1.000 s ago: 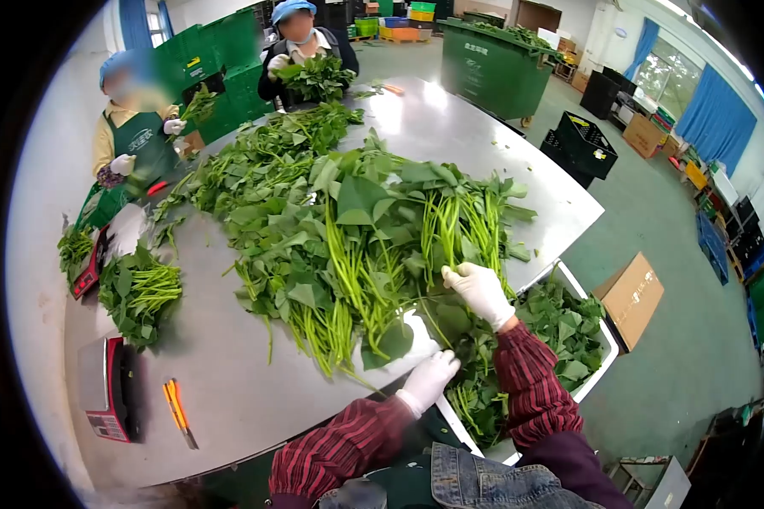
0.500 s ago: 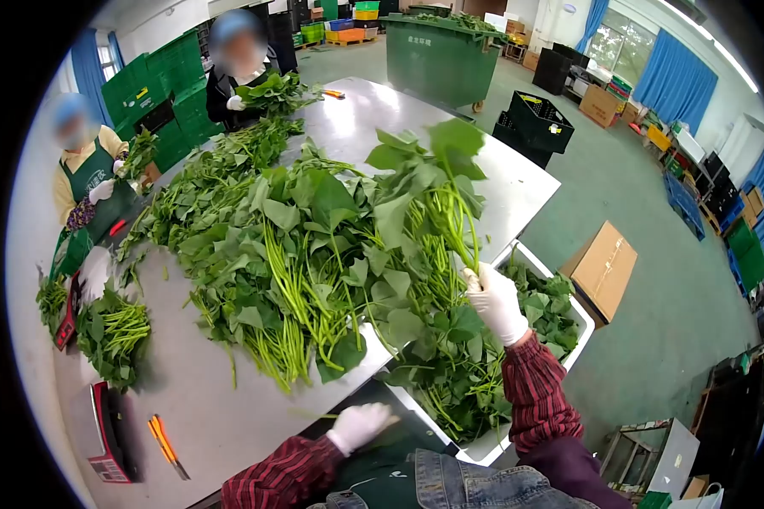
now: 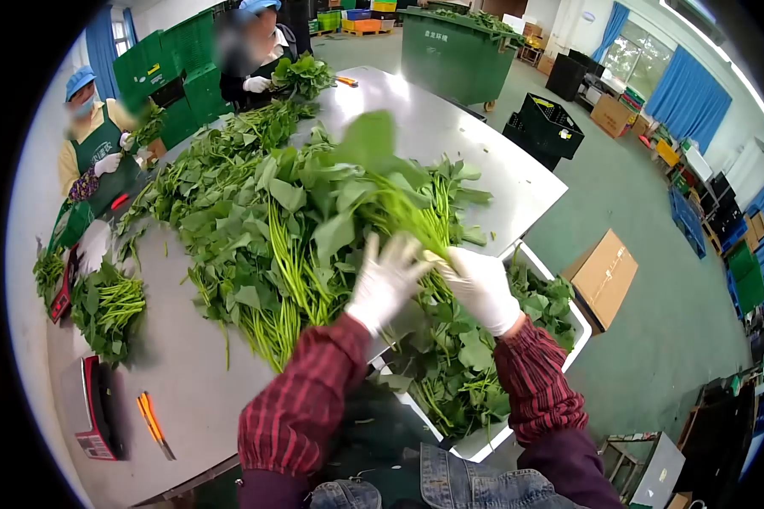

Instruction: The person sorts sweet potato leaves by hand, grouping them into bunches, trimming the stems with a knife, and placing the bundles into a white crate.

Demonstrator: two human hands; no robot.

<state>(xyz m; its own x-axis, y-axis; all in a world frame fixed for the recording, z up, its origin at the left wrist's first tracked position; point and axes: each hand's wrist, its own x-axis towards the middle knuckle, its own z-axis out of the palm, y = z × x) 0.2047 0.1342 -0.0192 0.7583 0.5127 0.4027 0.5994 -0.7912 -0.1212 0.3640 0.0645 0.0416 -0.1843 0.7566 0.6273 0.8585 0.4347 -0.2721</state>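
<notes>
Wrapped around the stem ends of a bunch of leafy greens (image 3: 406, 210) is my white-gloved right hand (image 3: 479, 290), and the stems slant up and left from it. My left hand (image 3: 387, 283), also gloved, lies beside the lower stems with its fingers spread. The bunch's leafy top is smeared by motion. Behind it spreads a large heap of the same long-stemmed greens (image 3: 221, 204) on the metal table (image 3: 199, 386). Below my right hand, a white foam box (image 3: 581, 329) holds more greens.
A scale (image 3: 98, 424) and an orange-handled cutter (image 3: 151, 417) lie at the left, near a separate bunch (image 3: 110, 310). Two co-workers (image 3: 102, 157) stand across the table holding greens. A cardboard box (image 3: 604, 280) and black crates (image 3: 545, 127) are on the right.
My left hand has risen from near my lap to the stems and spread its fingers. The bunch in my right hand has tipped left. The view has shifted slightly.
</notes>
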